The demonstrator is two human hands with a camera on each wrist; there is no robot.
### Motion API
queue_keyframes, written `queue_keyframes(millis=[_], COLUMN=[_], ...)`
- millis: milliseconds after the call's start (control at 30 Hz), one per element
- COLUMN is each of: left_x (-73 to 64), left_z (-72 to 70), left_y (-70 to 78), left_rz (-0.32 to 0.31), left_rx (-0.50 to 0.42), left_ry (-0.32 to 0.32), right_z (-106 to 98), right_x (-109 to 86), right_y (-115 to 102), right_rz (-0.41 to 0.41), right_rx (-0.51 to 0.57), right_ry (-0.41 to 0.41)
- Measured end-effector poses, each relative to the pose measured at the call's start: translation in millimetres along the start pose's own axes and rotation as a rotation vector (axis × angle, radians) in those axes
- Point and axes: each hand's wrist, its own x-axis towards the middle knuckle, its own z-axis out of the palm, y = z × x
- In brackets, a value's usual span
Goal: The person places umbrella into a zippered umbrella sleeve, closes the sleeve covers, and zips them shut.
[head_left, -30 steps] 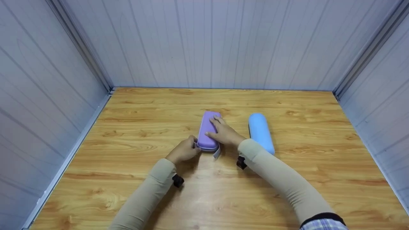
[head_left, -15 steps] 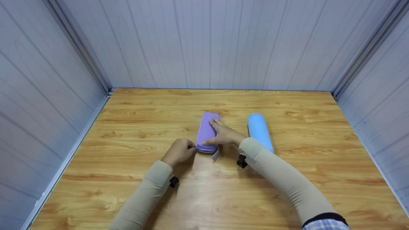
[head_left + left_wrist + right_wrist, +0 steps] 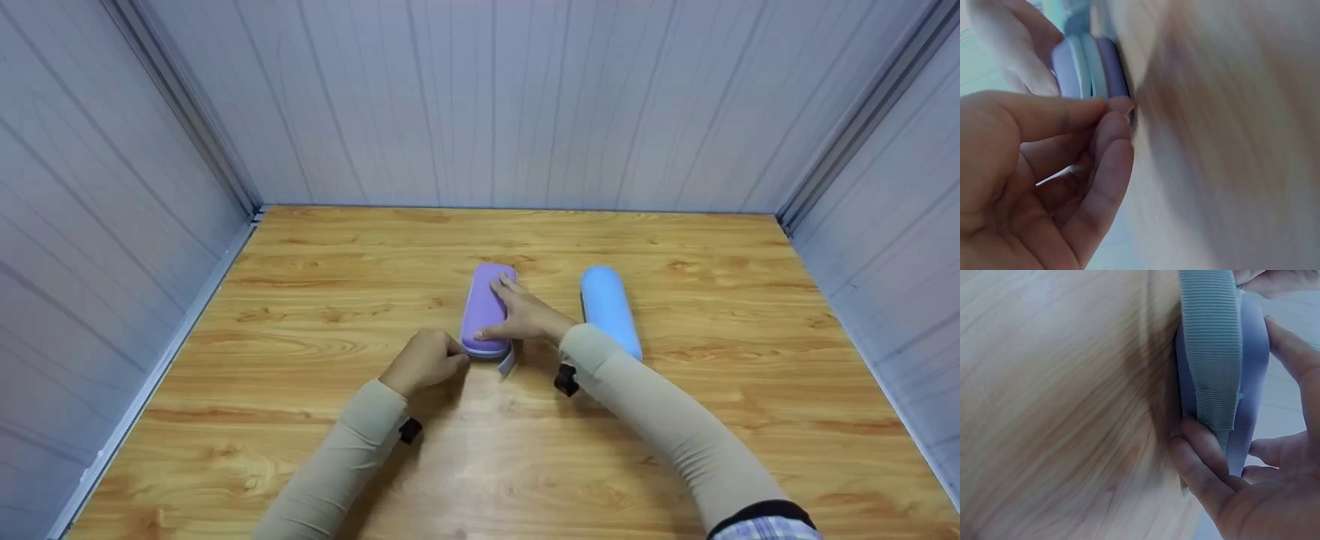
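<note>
A purple zippered hard case lies on the wooden table, its front end towards me. My left hand is at its front left corner, thumb and index finger pinching at the zipper; the pull itself is hidden by the fingertips. My right hand holds the case from the right, thumb on the lid near the front and fingers over the far part and along the side. A ribbed grey strap hangs off the front right corner of the case.
A blue rounded case lies to the right, partly behind my right forearm. The wood-grain table is bounded by pale panel walls at the back and both sides.
My left hand shifted slightly left from the case's corner, then back right along the front edge. The right thumb slid nearer the front end of the lid. The case has barely moved.
</note>
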Motion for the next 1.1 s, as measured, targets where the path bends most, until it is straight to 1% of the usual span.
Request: queue_keyframes(millis=[100,167,333,533,700,767,900,967,1000,1100], left_x=[-0.1,-0.2,-1.0,1.3,4.0,4.2,6.2,9.1,11.1,18.7], left_z=[2.7,4.3,7.3,12.6,15.6,13.8,6.4,1.5,-1.1,-8.9], left_y=[4.6,6.8,7.2,8.4,10.7,10.8,7.4,4.7,3.3,-0.1], left_rz=[0.071,0.101,0.130,0.148,0.182,0.165,0.129,0.095,0.086,0.038], left_rx=[0.006,0.014,0.010,-0.018,-0.038,-0.070,-0.097,-0.109,-0.109,-0.153], left_ry=[-0.007,-0.003,0.002,-0.038,-0.067,-0.095,-0.106,-0.090,-0.069,-0.021], right_z=[-1.2,-1.7,-2.0,-3.9,-3.6,-3.7,-4.2,-4.8,-5.1,-6.6], right_x=[0.1,0.2,0.4,-1.3,-1.4,-1.4,-0.8,-0.6,-0.3,-0.4], right_y=[-0.7,-0.7,1.3,2.1,2.7,3.3,4.0,4.1,4.2,5.3], right_rz=[-0.001,-0.001,-0.004,-0.009,-0.015,-0.014,-0.025,-0.032,-0.036,-0.036], right_rx=[0.008,0.012,0.010,0.021,0.017,0.018,0.024,0.023,0.021,0.022], right_ry=[0.005,0.000,-0.016,-0.024,-0.024,-0.024,-0.023,-0.023,-0.025,-0.032])
